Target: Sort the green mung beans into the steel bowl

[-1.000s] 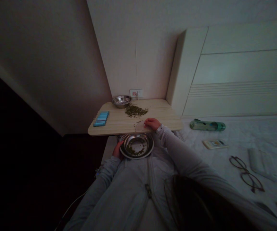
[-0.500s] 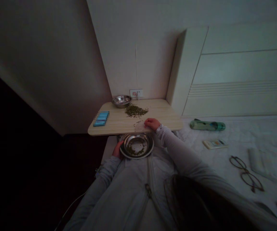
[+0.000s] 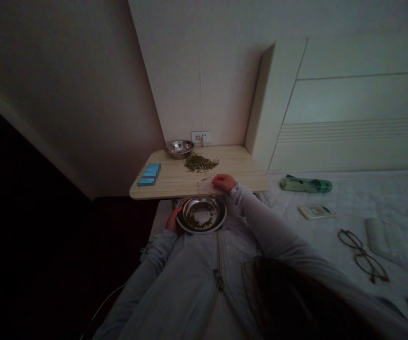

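My left hand [image 3: 173, 221] grips the left rim of a shiny steel bowl [image 3: 221, 222] at my lap, just under the table's front edge. Small green bits, perhaps dried buds or beans, lie inside along its near side. My right hand [image 3: 225, 182] is closed on a thin clear plastic piece [image 3: 205, 187] with a rounded edge, held at the tabletop's front edge. A few loose green bits lie beside that piece. Farther back, a larger pile of the green bits [image 3: 199, 163] is spread on the wooden table [image 3: 239, 163].
A second steel bowl [image 3: 179, 149] stands at the table's back left, with a blurred blue-screened device [image 3: 149, 174] in front of it. Behind is a wall socket [image 3: 201, 137]. On the bed at right lie a green bottle [image 3: 305, 184], a phone [image 3: 317, 212] and glasses [image 3: 363, 255].
Almost nothing differs. My right hand and the clear piece have shifted very slightly at the table edge, while my left hand and the bowl stay in place.
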Tool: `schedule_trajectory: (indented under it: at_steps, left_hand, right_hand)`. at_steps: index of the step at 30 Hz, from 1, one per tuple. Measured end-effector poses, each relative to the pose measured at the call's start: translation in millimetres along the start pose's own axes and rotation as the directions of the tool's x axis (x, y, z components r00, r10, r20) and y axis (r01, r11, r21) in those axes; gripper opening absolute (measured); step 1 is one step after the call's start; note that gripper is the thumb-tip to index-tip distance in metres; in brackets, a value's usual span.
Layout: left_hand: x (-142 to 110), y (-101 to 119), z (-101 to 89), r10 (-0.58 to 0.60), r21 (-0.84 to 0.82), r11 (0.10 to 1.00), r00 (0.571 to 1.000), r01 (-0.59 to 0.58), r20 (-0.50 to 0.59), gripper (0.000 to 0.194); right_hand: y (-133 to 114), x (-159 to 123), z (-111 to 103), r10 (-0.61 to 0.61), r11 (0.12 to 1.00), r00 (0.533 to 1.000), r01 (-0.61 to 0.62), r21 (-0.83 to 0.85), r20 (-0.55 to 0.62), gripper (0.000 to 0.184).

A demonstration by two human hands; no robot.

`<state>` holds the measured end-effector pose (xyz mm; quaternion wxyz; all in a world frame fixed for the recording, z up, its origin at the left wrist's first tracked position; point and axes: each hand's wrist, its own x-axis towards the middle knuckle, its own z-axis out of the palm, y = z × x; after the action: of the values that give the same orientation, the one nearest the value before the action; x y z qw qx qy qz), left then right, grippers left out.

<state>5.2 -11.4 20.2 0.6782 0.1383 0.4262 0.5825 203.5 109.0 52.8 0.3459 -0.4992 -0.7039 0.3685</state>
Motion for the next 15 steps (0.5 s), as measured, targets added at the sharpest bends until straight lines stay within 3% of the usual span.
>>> schedule_trajectory:
  at_steps: [15]
  left_hand:
    - [-2.2,1.2,2.0,0.003,-0.028,1.000,1.000,-0.003,0.008,0.021]
  right_hand:
    - [-5.2,-2.7,0.5,0.019,0.998,1.000,-0.018,-0.055,0.011,0.019]
